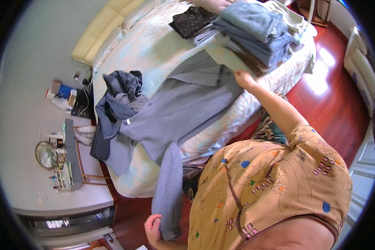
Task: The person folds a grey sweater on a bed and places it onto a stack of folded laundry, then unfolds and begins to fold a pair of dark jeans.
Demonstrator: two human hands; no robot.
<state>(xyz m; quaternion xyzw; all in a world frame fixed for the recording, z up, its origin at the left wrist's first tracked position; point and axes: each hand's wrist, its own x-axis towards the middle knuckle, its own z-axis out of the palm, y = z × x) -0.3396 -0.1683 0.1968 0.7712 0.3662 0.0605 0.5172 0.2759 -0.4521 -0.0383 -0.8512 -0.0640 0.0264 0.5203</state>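
A grey ribbed cardigan is spread at the bed's near edge, pinched by the right hand, its sleeve held by the left hand; straightening is judged in hand, sleeve alignment called for

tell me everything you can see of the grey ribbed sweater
The grey ribbed sweater looks like soft knit. Its body lies spread, slightly rumpled, on the patterned bedding; one sleeve hangs off the near side. A small white tag shows at the left end, beside dark clothes. The right hand grips the right end; the left hand holds the sleeve near its cuff.
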